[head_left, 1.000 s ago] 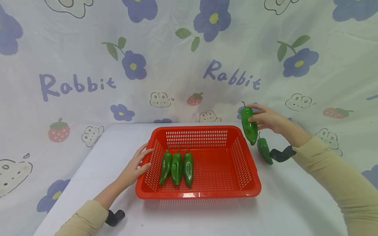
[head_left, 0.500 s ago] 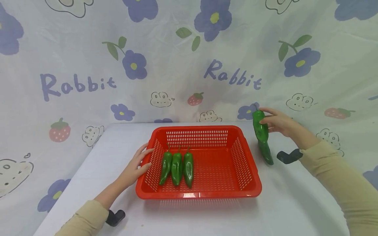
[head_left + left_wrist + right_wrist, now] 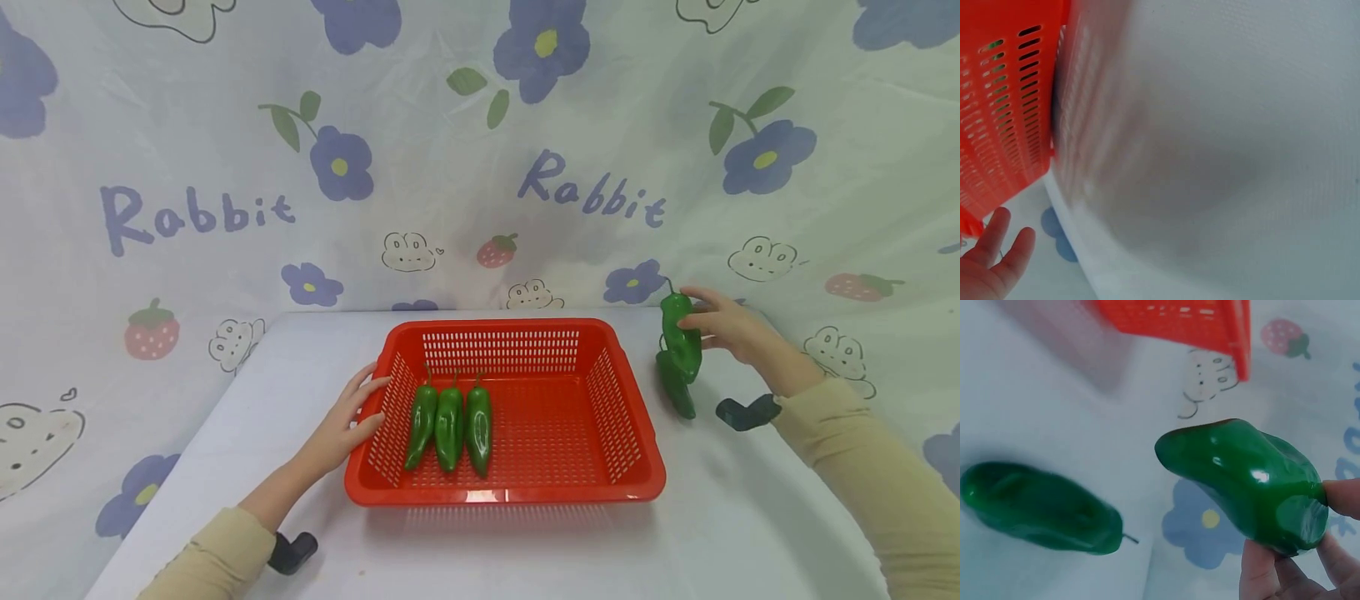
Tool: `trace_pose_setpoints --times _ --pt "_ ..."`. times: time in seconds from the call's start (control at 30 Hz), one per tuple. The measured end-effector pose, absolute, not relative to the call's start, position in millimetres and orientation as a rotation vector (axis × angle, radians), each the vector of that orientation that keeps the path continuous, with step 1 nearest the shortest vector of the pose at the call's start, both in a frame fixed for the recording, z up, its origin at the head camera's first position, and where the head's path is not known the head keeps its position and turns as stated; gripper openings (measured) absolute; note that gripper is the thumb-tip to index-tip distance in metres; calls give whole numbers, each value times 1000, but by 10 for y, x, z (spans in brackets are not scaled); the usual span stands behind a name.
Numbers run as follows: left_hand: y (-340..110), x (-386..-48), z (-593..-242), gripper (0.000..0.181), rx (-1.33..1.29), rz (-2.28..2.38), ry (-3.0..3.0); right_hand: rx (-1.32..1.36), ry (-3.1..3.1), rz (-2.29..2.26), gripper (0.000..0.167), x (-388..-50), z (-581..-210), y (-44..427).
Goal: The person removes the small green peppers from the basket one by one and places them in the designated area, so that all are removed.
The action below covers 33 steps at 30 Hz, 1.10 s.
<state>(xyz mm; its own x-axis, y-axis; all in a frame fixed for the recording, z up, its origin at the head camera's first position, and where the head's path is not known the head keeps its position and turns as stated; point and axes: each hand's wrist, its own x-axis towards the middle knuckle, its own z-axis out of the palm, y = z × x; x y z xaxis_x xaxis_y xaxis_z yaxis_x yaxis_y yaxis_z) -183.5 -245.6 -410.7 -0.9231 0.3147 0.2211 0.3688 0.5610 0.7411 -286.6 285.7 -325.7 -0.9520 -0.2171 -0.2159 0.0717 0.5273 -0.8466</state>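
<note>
Between thumb and fingers, my right hand (image 3: 729, 327) holds a green pepper (image 3: 681, 337) upright by its upper part, stem up, to the right of the red basket (image 3: 506, 496). Behind its lower end a second green pepper (image 3: 677, 392) lies on the table; the right wrist view shows the held pepper (image 3: 1247, 481) apart from the lying one (image 3: 1041, 506). My left hand (image 3: 345, 421) rests on the basket's left rim with fingers spread. Three green peppers (image 3: 448, 429) lie side by side in the basket's left part.
A white table (image 3: 600, 558) carries the basket. A patterned cloth (image 3: 420, 100) with flowers, strawberries and rabbit faces hangs behind it. Black wrist devices sit at the left cuff (image 3: 292, 553) and right cuff (image 3: 748, 412).
My right hand has moved right, away from the basket, and slightly down with its pepper, which now overlaps the lying pepper in the head view. My left hand has stayed on the rim.
</note>
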Motion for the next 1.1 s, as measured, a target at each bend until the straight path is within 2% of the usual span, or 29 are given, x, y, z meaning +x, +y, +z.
trace_pose_setpoints --times 0.33,0.7,1.1 --pt "-2462 -1833 -4111 47 -583 -1331 -2721 -69 2516 -1401 72 -2903 -3464 3055" --pt "-2456 -1826 -4098 47 -581 -1341 -2720 -135 2606 -1371 71 -2951 -3698 3245" --pt "-2441 -1815 -4092 48 -570 -1338 -2730 -73 2639 -1301 70 -2974 -3924 3299"
